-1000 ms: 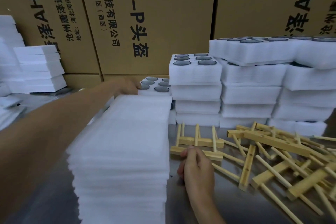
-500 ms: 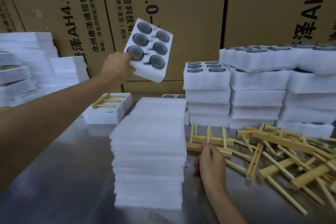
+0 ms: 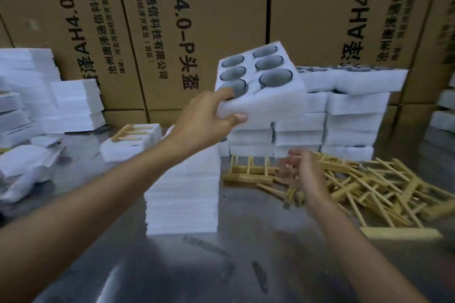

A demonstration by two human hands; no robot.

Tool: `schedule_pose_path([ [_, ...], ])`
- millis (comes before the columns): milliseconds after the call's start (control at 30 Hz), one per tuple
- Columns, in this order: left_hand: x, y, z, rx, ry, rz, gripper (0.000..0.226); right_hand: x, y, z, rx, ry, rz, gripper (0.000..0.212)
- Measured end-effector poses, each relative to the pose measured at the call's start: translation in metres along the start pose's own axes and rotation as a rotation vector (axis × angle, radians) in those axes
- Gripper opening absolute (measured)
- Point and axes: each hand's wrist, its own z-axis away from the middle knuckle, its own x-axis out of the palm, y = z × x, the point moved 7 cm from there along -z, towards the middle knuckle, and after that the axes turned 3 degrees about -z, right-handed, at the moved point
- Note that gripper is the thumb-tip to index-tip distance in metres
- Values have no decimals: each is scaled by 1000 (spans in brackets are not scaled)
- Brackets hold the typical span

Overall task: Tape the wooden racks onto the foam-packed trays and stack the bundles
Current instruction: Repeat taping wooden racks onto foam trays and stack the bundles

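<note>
Steel table (image 3: 246, 265) lies nearest, bare and reflective below both forearms. On it, at centre, stands the sheet stack (image 3: 183, 194), a tall pile of thin white foam sheets. Right of the stack, the right hand (image 3: 304, 171) hovers blurred over the racks (image 3: 369, 184), fingers loosely spread and holding nothing; one rack (image 3: 248, 172) lies flat just beside the stack, the others in a loose heap further right. Above the stack, the left hand (image 3: 209, 115) grips a tray (image 3: 261, 83) by its near corner, one finger over the top edge and the others curled underneath; the tray is in the air, tilted, showing six round dark pockets. Left of the stack sits a bundle (image 3: 130, 140), a tray with a rack on top. Behind the stack rise piled trays (image 3: 344, 115); further left, more foam blocks (image 3: 49, 96). Cartons (image 3: 197, 19) with printed lettering wall off the back.
</note>
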Motion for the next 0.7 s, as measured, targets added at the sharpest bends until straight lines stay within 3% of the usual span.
schedule_pose_path([
  [67,27,15,29,10,-76,26,31,-30,-24,6,5,24,-80,28],
  [233,76,31,105,60,-258,12,29,-90,-26,24,68,14,34,39],
  [333,92,34,142,91,-344,-37,39,-104,-4,28,162,-94,55,57],
  [433,103,32,171,105,-407,-149,45,-94,27,40,252,-325,183,59],
  [500,108,28,184,91,-431,-216,48,-86,40,46,243,-396,310,63],
  [700,119,7,191,-14,-588,-388,57,-70,52,52,216,-296,412,44],
])
